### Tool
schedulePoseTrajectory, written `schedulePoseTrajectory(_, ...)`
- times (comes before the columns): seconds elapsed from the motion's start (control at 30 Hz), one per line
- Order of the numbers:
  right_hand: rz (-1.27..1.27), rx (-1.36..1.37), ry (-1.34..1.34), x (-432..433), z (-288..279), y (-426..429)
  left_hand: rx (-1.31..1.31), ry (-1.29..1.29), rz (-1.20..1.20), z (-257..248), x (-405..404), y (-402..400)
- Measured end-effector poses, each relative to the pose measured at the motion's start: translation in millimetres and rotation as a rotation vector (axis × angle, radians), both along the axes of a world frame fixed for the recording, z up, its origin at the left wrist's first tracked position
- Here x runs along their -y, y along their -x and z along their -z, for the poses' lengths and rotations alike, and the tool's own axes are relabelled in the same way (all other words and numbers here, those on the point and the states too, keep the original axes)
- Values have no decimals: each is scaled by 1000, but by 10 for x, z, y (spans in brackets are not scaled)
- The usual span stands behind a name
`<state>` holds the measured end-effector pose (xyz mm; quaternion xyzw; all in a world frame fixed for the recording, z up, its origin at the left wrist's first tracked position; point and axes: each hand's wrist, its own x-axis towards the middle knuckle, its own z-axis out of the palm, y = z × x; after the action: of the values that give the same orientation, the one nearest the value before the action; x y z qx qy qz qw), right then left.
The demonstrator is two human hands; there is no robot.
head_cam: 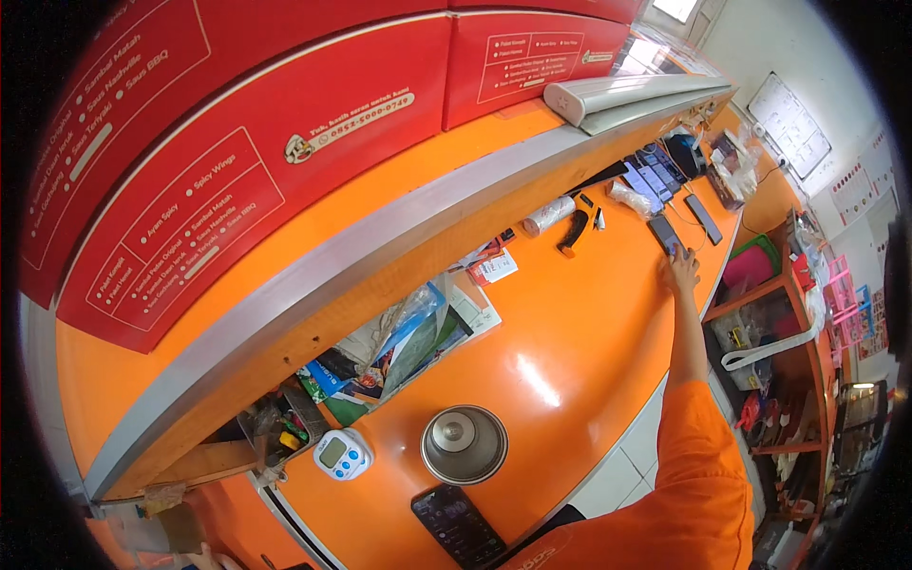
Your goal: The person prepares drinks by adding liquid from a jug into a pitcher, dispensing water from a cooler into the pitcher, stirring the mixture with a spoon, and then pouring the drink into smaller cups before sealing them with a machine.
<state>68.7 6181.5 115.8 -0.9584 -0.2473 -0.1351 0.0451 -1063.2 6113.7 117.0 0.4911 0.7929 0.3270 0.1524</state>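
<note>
My right hand reaches across the orange counter, its fingers apart at the near end of a dark smartphone. The fingertips overlap that end; a firm hold cannot be made out. Another dark phone lies to its right, with a cable between them. Several phones with lit screens lie farther back. My left hand is not in view. Nearer my body are a steel cup, a white digital timer and a black smartphone.
Along the shelf lie a box cutter, a plastic-wrapped roll and papers with plastic bags. Red printed cardboard boxes stand on the raised ledge. An open shelf unit is at right. Part of a hand, owner unclear, shows at bottom left.
</note>
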Motion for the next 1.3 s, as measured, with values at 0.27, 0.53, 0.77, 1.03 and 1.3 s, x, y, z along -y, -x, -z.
schedulePoseTrajectory(0.27,77,73,-59,43,-56,68,0,-7,65,63,-286,-120)
schedulePoseTrajectory(0.53,-521,253,-643,94,-259,498,106,-101,114,103,-91,-25)
schedulePoseTrajectory(0.77,-836,-169,-967,807,-1952,2866,297,-202,279,-291,-101,-526)
schedulePoseTrajectory(1.03,-1893,-608,-824,535,-2496,6216,260,-268,148,-790,-34,-866)
schedulePoseTrajectory(1.3,-2015,-1042,-407,9,-1973,8464,235,-355,207,-944,-34,-855)
